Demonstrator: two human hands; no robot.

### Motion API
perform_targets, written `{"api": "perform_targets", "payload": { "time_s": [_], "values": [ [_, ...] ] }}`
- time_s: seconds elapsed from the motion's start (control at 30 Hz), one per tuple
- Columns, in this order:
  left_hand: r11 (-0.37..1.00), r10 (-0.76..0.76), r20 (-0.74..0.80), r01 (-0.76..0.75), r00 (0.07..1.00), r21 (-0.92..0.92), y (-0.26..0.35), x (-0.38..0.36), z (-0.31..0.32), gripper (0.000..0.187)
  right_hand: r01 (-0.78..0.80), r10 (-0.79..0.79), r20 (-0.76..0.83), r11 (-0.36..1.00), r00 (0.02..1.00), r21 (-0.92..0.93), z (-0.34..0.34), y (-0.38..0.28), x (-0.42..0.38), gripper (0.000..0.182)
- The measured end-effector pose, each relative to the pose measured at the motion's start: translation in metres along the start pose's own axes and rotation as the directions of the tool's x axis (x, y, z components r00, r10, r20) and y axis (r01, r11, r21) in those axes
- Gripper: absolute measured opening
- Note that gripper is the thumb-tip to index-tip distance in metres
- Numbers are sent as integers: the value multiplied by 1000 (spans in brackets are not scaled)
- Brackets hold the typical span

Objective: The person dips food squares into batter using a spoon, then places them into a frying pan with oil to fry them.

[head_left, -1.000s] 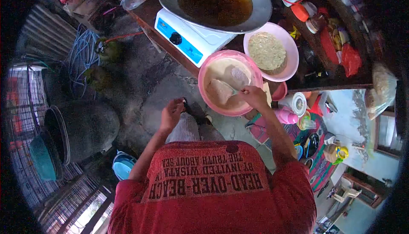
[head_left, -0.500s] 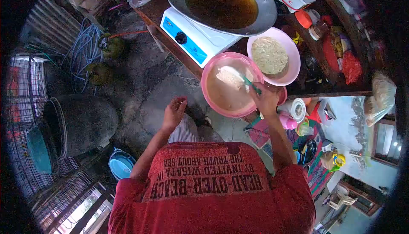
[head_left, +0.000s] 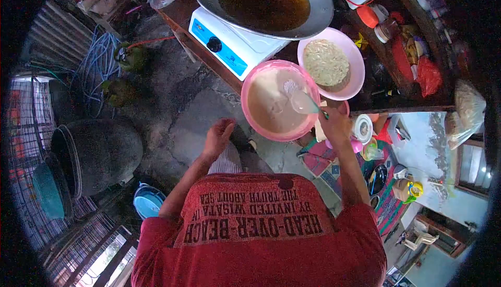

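The desk (head_left: 209,57) is carrying the cooking items between 11 and 1 o'clock of the person. The wok (head_left: 318,13) is sitting over the white stove (head_left: 261,48) and is holding dark brown liquid. From the pink basin (head_left: 284,136), the wok is lying at 12 o'clock and the stove at 11 o'clock. The basin is containing pale liquid. A pale pink bowl (head_left: 356,70) of shredded mix (head_left: 326,62) is standing just beside it at 2 o'clock.

The left hand (head_left: 218,138) is hanging clear of the basin at 8 o'clock, its fingers loosely curled, nothing visible in them. The right hand (head_left: 336,125), at 4 o'clock, is gripping the ladle (head_left: 302,102) by its green handle; the ladle's cup is lying inside the rim at 3 o'clock. Whether it is touching the liquid is unclear. Good handling is probably requiring a level cup, slow strokes and a steadied basin.
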State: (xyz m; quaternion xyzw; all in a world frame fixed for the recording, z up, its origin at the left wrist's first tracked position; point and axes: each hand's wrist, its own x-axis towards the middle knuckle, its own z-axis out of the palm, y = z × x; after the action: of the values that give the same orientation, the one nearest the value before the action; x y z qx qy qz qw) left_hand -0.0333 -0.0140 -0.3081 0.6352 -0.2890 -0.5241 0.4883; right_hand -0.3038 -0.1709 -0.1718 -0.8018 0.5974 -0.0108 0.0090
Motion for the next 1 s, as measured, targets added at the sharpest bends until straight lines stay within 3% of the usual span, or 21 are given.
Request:
{"api": "perform_targets", "payload": {
  "time_s": [0.1,0.23,0.37,0.53,0.7,0.83,1.0],
  "values": [
    [997,9,10,-9,1000,74,5,2,6,26,-16,10,43,991,999,130,23,2,5,20],
    [999,-47,40,46,998,23,14,1,12,26,-69,27,160,961,987,266,32,-11,11,23],
    [998,34,37,-36,999,51,10,1,12,27,-97,-2,273,931,962,351,40,-20,15,24],
    [998,8,45,-11,999,65,4,6,17,28,-122,19,263,916,965,381,43,-46,15,26],
    [995,21,132,-9,991,-96,37,-1,32,33,-137,38,254,913,966,385,50,-61,18,26],
    [999,-37,164,42,986,-25,39,0,31,34,-127,30,243,910,970,395,47,-64,16,27],
    [975,-106,178,138,978,-174,48,-3,31,36,-163,44,267,881,963,444,49,-64,13,30]
  ]
}}
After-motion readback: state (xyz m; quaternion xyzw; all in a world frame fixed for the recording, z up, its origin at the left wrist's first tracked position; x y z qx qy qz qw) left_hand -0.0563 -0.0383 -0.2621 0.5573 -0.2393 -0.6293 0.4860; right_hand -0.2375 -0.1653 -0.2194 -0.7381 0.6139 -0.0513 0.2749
